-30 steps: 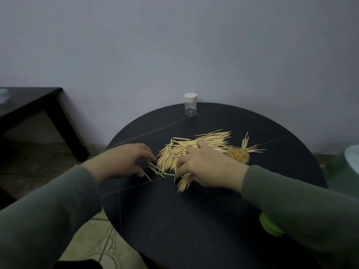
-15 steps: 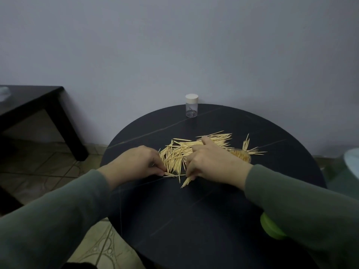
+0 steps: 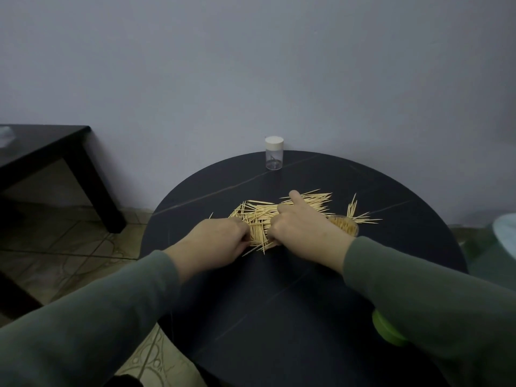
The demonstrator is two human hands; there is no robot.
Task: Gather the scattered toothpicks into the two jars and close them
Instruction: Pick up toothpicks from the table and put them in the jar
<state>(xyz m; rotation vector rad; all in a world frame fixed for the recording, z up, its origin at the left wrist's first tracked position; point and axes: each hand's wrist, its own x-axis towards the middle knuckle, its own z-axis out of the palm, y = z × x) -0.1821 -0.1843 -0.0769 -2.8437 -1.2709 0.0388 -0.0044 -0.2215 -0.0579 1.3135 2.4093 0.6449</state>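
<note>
A heap of pale wooden toothpicks (image 3: 259, 216) lies across the middle of the round black table (image 3: 279, 289). My left hand (image 3: 215, 241) and my right hand (image 3: 301, 224) press in from both sides, fingers curled, squeezing a bundle of toothpicks between them. Behind my right wrist stands an open jar (image 3: 344, 226) packed with toothpicks; a few loose ones (image 3: 360, 216) lie beside it. A small clear jar with a white lid (image 3: 274, 153) stands shut at the table's far edge. A green lid (image 3: 386, 331) peeks from under my right sleeve.
A dark rectangular side table (image 3: 55, 152) stands to the left over a tiled floor (image 3: 69, 247). A grey wall rises right behind the round table. A pale greenish object (image 3: 502, 241) sits at the right edge.
Both hands have slid towards each other, raking the spread toothpicks into a tighter bundle between them. The left hand moved right, up to the pile.
</note>
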